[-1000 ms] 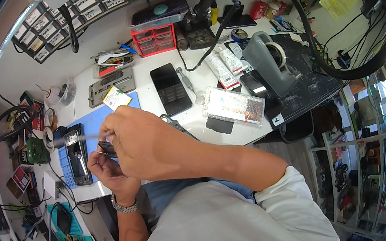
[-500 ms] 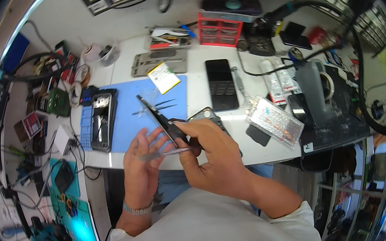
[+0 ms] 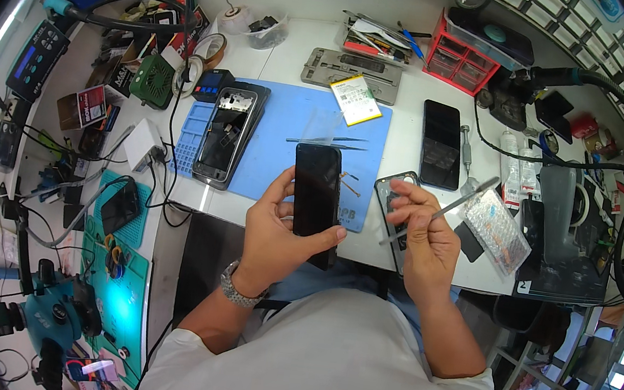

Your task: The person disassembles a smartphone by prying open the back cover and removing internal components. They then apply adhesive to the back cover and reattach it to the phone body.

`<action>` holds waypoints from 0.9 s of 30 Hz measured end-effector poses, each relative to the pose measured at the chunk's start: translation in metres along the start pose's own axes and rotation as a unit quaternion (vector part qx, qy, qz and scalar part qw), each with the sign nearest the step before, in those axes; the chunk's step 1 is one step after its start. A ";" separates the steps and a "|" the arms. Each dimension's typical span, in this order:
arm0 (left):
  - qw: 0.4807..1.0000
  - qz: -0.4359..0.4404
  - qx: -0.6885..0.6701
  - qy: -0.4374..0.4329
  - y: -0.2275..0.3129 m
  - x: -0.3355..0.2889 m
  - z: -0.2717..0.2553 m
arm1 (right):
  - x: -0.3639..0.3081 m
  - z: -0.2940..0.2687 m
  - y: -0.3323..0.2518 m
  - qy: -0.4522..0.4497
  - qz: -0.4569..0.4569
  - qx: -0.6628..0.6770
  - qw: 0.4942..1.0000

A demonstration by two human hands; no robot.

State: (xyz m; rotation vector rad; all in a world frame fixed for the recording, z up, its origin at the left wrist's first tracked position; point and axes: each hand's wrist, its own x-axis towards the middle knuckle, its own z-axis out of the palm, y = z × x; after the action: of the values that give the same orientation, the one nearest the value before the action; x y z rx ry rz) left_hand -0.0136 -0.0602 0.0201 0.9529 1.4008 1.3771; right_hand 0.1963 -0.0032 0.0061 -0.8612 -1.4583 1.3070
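Note:
Upright in my left hand (image 3: 270, 230) is a smartphone (image 3: 316, 195) with its dark screen toward me, thumb along its right edge. My right hand (image 3: 430, 250) has a thin metal pry tool (image 3: 469, 199) pinched between thumb and fingers, slanting up to the right; it stays apart from the phone. Behind and partly under the right hand lies a dark phone frame (image 3: 385, 191). On the blue mat (image 3: 262, 154) are tweezers (image 3: 326, 145), small flex parts (image 3: 352, 186), a white and yellow battery (image 3: 355, 100) and an opened phone body (image 3: 224, 137).
A second black phone (image 3: 441, 145) and a screwdriver (image 3: 466, 153) lie right of the mat. Farther right are a bubble-wrap pouch (image 3: 500, 234) and white tubes (image 3: 512, 169). A red drawer box (image 3: 460, 56) stands behind; a teal microscope (image 3: 56, 315) is at lower left.
The phone has turned from edge-on to screen facing me, now held in the left hand alone. My right hand has drawn away to the right with the pry tool. The view has shifted.

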 end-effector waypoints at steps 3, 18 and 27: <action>1.000 -0.004 0.005 -0.011 -0.006 -0.004 0.002 | 0.006 0.007 0.005 0.053 -0.073 -0.100 0.991; 0.999 0.033 0.030 0.014 -0.011 -0.005 0.003 | 0.002 0.033 0.019 -0.004 -0.068 0.025 0.997; 0.999 0.032 0.013 0.022 -0.013 -0.004 0.005 | -0.002 0.036 0.025 0.057 -0.026 0.062 0.996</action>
State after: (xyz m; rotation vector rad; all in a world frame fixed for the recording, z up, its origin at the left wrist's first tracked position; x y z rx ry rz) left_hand -0.0066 -0.0634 0.0078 0.9974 1.4359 1.4369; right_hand 0.1600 -0.0113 -0.0171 -0.7975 -1.2892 1.2739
